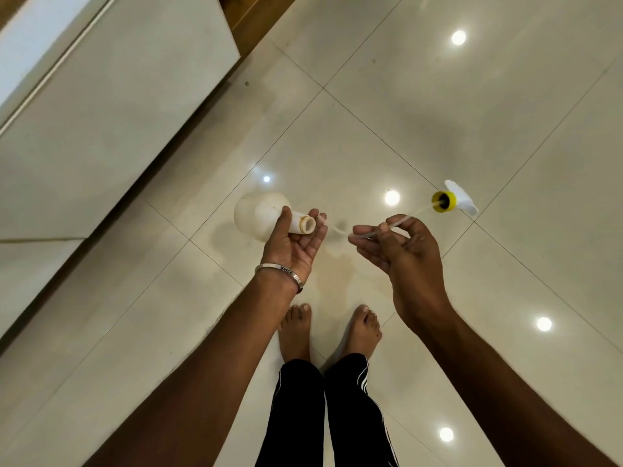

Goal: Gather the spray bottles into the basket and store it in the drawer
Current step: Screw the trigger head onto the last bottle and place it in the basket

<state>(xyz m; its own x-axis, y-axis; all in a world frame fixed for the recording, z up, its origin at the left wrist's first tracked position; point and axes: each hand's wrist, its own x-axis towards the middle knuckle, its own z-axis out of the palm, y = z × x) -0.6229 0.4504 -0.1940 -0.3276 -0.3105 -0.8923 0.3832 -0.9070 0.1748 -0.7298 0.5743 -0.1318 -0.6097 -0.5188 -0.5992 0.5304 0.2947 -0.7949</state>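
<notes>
- Head view: left hand (296,246) cradles the white bottle (261,215), fingers loosely curled; it could roll out.
- Right hand (403,251) pinches the dip tube (387,227) (sprayer head (453,200) dangling); threading may miss the neck.

Single head-worn wide-angle view, aimed steeply down past both forearms to floor (438,112) and bare feet (330,332). Hands close, mid-frame. White cabinet front (101,112) runs diagonally at upper left. Edges bow from lens distortion. No second view.

bottle (258,214): lower side hidden behind left hand (293,242) | cabinet (101,112): cut by left edge | bangle (281,273): lettering unreadable
</notes>
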